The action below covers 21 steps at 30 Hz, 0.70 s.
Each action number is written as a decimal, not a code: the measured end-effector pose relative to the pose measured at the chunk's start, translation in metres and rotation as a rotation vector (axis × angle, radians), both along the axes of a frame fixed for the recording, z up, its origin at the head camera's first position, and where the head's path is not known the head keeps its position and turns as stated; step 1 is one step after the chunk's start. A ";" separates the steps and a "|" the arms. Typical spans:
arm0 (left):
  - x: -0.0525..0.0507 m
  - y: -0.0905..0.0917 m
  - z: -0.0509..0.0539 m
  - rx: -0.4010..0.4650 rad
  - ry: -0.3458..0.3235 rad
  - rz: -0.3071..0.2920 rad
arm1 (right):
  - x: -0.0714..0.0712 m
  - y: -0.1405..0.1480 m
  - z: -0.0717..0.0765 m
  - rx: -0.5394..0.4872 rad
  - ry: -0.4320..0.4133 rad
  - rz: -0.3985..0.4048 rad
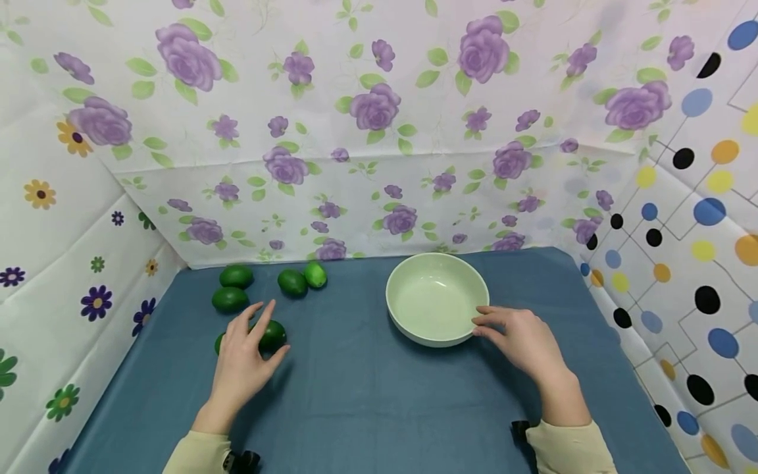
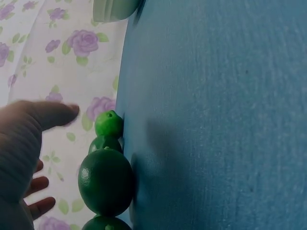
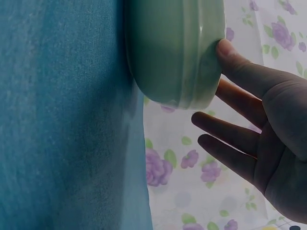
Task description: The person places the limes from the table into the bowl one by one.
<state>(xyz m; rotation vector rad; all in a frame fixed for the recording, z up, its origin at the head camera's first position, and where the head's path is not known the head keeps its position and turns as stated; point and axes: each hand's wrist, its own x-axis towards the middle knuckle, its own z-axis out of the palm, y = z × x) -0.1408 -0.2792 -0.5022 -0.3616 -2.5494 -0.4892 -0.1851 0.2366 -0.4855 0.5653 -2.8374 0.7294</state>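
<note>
Sleeves (image 1: 192, 454) up front, left hand (image 1: 239, 365) by green fruit (image 1: 274, 338), right hand (image 1: 524, 342) on bowl (image 1: 435, 306)

Dark wrist gear (image 1: 244, 462) at both cuffs. Left hand: fingers spread, holding nothing, just beside two dark green fruits, one mostly hidden behind the hand. Two more dark ones (image 1: 231, 299) at back left; one dark fruit (image 1: 293, 284) next to a brighter green one (image 1: 316, 275) farther right. Right hand: thumb and index finger pinch the rim, other visible fingers extended. Pale green bowl upright on blue cloth (image 1: 367, 408), well apart from the fruit. Floral sheet (image 1: 331, 131) behind.
</note>
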 end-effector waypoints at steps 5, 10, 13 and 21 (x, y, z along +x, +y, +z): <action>0.000 -0.001 0.000 0.000 -0.031 0.043 | 0.001 0.000 -0.001 0.000 -0.005 -0.020; -0.001 -0.001 -0.004 -0.005 -0.081 0.054 | 0.003 0.000 -0.001 0.000 -0.008 -0.031; -0.001 0.001 -0.007 -0.005 -0.104 0.054 | 0.004 -0.001 -0.002 0.003 -0.005 -0.037; -0.001 0.000 -0.011 -0.020 -0.108 0.054 | 0.006 -0.004 0.000 0.017 0.022 -0.016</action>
